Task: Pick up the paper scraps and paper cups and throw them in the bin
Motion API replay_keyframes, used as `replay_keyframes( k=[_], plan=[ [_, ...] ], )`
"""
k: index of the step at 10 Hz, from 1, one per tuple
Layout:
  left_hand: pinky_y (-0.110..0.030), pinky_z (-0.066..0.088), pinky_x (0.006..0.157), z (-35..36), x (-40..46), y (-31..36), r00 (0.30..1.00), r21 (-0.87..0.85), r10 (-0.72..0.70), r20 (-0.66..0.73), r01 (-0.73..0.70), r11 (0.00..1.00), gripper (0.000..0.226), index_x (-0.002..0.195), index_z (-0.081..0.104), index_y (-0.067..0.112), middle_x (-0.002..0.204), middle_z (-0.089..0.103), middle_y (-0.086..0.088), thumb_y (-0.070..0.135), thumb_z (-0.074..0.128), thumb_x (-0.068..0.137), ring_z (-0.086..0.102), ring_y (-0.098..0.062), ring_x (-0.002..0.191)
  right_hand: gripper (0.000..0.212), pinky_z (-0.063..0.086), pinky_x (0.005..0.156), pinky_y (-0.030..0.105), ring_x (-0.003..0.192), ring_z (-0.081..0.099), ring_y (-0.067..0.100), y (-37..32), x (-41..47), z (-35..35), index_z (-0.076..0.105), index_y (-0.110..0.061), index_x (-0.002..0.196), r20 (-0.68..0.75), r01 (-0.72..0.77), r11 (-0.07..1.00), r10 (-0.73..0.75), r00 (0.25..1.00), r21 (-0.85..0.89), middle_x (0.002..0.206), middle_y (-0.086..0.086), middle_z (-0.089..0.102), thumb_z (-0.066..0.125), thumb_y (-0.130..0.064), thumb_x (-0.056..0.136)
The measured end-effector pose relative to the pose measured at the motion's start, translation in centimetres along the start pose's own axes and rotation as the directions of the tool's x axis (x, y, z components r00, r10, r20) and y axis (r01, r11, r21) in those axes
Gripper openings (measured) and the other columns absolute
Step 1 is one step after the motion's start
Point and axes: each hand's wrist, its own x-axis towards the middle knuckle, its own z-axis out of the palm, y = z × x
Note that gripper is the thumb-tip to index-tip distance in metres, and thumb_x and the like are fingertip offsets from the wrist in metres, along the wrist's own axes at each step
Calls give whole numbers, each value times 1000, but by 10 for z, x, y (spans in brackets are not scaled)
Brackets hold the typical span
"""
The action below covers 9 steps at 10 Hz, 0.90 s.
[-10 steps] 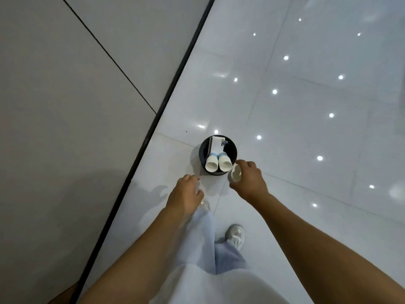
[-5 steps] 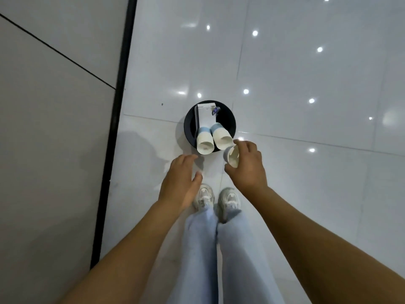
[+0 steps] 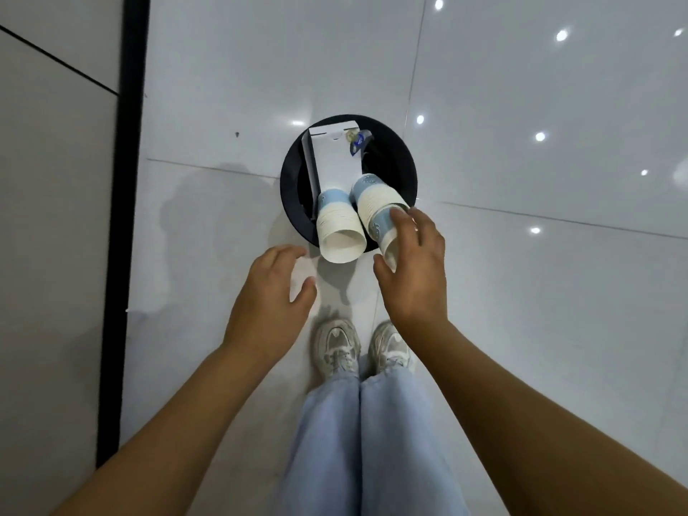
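Head view, looking straight down past my two forearms to the floor (image 3: 521, 292). The black round bin (image 3: 294, 202) stands on the pale tiles just ahead of my shoes (image 3: 337, 346). Its mouth is crowded: a white carton (image 3: 337, 162) leans upright against the far-left wall, and two stacks of paper cups lie tilted on the near rim, open ends toward me and blue-banded bases pointing away into the bin.

The left stack (image 3: 338, 225) rests free, touched by neither hand. The right stack (image 3: 374, 206) carries the cup in play: my right hand (image 3: 413, 270) holds the cup (image 3: 385, 232) at the near end of that stack, thumb at its open rim and fingers (image 3: 400, 221) curled over its far side, so the grip is closed around the cup (whether the cup is fully seated in the stack I cannot tell, as the hand covers its mouth).

The relation that matters is the cup's long axis. It runs from my palm up and away to the left, in line with the stack it sits on, and the bin's open space lies further along that same line. I judge the next move to be a push or release along that axis, with the risk that the stack slides off the rim toward my feet.

My left hand (image 3: 271, 299) hovers near the bin's left edge, fingers loosely spread and holding nothing; it is the nearer hand to the left stack. No paper scraps show on the floor.
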Motion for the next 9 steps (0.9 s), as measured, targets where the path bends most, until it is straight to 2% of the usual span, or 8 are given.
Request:
replay_keyframes(
  k=[2, 4, 6, 8, 9],
  plan=[
    [-12, 27, 90, 19, 8, -15, 1000, -17, -21, 1, 21, 1000, 36, 127, 52, 18, 130, 50, 6, 19, 56, 91, 42, -8, 120, 71, 26, 100, 21, 142, 23, 20, 17, 4, 25, 33, -25, 147, -59, 14, 1000, -14, 998, -8, 156, 3, 24, 69, -17, 87],
    [-17, 30, 91, 25, 16, -25, 1000, -6, -9, -18, 9, 1000, 38, 129, 51, 19, 131, 50, 6, 21, 56, 92, 42, -9, 121, 78, 35, 106, 34, 144, 19, 20, 20, 31, 42, 23, -30, 151, -33, 25, 1000, -25, 999, -19, 158, 0, 18, 68, -27, 88],
    [-17, 30, 90, 38, 24, -34, 998, -18, -1, -55, 0, 1000, 37, 129, 50, 19, 132, 49, 6, 21, 55, 92, 42, -8, 121, 84, 33, 107, 37, 146, 16, 22, 35, 33, 49, 10, -34, 152, 42, 123, 992, -123, 992, -13, 160, 0, 11, 63, -44, 89],
    [-17, 30, 90, 47, 26, -39, 996, -48, -13, -88, 8, 999, 37, 129, 50, 19, 132, 49, 5, 20, 55, 92, 43, -10, 120, 91, 36, 107, 40, 146, 15, 24, 41, 42, 42, 5, -34, 153, 84, 210, 976, -205, 975, -55, 161, 3, 9, 64, -50, 85],
    [-16, 29, 91, 44, 22, -37, 995, -69, -41, -86, 35, 997, 38, 130, 50, 18, 132, 49, 4, 19, 55, 92, 42, -10, 121, 92, 34, 109, 41, 147, 13, 25, 39, 39, 34, 4, -35, 153, 101, 192, 978, -183, 978, -84, 161, 4, 9, 64, -52, 85]
  ],
)
